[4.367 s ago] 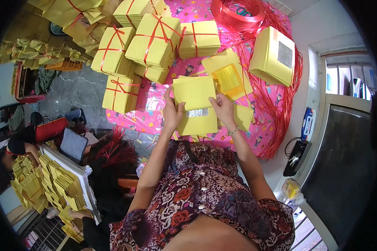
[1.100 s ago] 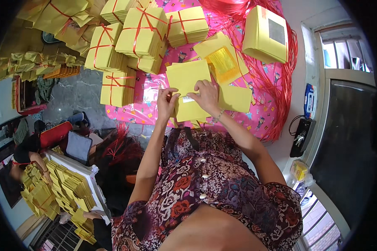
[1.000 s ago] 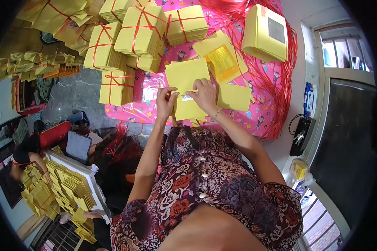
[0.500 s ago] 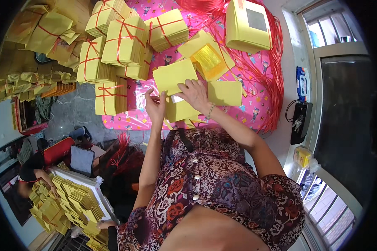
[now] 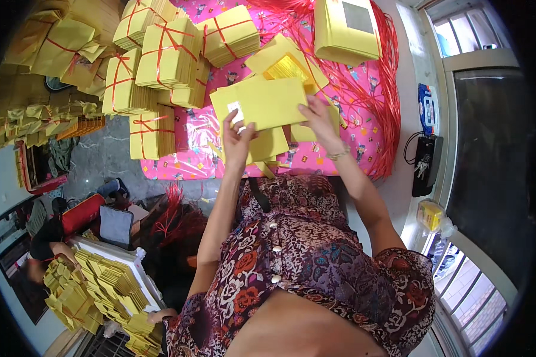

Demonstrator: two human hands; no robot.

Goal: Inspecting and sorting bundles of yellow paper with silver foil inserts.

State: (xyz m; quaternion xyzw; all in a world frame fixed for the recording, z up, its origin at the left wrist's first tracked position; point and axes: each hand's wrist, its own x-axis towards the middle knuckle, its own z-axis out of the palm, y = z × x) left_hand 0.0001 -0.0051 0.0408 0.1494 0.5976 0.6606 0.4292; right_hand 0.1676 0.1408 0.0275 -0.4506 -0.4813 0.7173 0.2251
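Observation:
Between my hands is a folded piece of yellow paper (image 5: 271, 102), raised a little above the table, with a small white patch at its left end. At its lower left, my left hand (image 5: 239, 140) grips the edge beside that patch, fingers curled. My right hand (image 5: 320, 119) pinches the paper's right end between thumb and fingers. More yellow paper (image 5: 269, 144) lies flat under it, partly hidden. Just beyond lies a yellow sheet with a shiny gold foil square (image 5: 289, 68).
Bundles of yellow paper tied with red ribbon (image 5: 168, 53) are piled at the left of the pink patterned tablecloth (image 5: 190, 169). A thick yellow stack (image 5: 346, 33) and loose red ribbons (image 5: 384, 89) lie at the right. A co-worker's hand (image 5: 161, 315) is lower left, beside yellow packets.
The yellow paper has been lifted and turned into a wide strip. My right hand has moved from its middle to its right end; my left hand has closed on the left side.

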